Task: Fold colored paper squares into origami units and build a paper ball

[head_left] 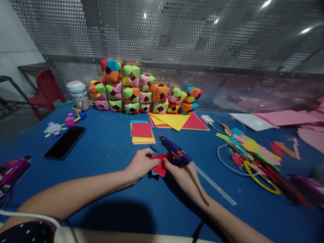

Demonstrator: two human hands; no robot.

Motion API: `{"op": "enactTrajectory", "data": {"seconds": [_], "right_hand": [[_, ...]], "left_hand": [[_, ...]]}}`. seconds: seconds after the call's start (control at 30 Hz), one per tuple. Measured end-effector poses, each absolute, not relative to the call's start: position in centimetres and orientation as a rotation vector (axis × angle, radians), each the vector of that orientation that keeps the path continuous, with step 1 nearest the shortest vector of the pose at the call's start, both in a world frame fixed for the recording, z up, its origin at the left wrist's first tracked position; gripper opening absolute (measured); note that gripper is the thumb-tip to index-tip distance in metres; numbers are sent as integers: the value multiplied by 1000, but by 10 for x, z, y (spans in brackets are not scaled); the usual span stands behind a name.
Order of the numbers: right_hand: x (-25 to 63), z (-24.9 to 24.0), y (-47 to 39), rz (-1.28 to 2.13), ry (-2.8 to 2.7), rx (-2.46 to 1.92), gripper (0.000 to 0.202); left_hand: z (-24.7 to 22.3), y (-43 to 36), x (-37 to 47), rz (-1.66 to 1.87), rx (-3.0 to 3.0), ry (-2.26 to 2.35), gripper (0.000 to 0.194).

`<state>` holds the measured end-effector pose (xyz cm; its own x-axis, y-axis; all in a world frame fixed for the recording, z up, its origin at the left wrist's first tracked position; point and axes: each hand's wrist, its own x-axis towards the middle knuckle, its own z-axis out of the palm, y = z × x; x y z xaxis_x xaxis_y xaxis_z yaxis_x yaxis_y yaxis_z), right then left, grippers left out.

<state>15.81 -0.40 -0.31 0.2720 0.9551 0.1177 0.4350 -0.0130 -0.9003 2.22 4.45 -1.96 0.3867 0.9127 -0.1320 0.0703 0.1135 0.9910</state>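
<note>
My left hand (143, 164) pinches the left side of a small folded red paper piece (160, 168), with some blue paper showing beneath it. On the right side of that piece my right hand (181, 170) closes its fingers. A dark blue glue gun (174, 150) lies over the right hand, nozzle pointing up and left, with a clear glue stick (215, 185) sticking out behind. How the gun is supported is hidden. Just beyond the hands lies a stack of coloured paper squares (142, 131), red on top.
Folded paper balls (131, 91) stand in stacks at the back, near larger sheets (188, 123). A phone (65, 142), paper turtle (54, 129) and jar (78, 96) are left. Scissors (262, 177), a cable (220, 158) and paper scraps (253, 146) lie right.
</note>
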Motion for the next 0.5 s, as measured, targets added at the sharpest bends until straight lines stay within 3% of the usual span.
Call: {"op": "enactTrajectory", "data": {"seconds": [0.27,0.5], "right_hand": [[160,0,-6,682,-1332,-1597,25],[165,-6,-5,634,-1316,-1628,30]], "left_hand": [[-5,45,21,673,1266,921,19],[-15,45,22,866,1206,979,20]]}}
